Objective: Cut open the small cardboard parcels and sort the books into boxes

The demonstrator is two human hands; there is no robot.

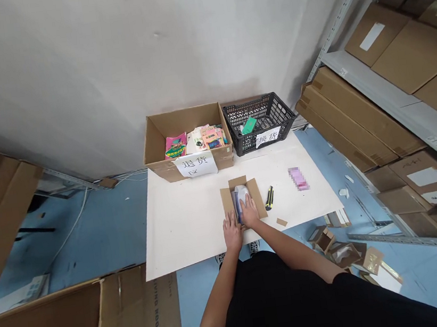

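A small cardboard box [227, 201] stands with its flaps up near the front edge of the white table. Inside it lies a white and blue wrapped item [240, 191], whose kind I cannot make out. My left hand [233, 231] rests at the box's near left corner, its fingers stretched out along the flap. My right hand [249, 211] reaches in from the right, fingers apart and touching the wrapped item. Just right of the box is a yellow and black utility knife [269, 198]. A pink, blurred-out item [298, 178] lies farther right.
At the table's back stand a large carton [184, 115] of booklets and a black plastic crate [258, 105] holding a green item. A cardboard scrap [281, 222] lies by the front edge of the table [178, 222]. Box-filled shelving [392, 108] rises at right; a big carton [141, 313] is lower left.
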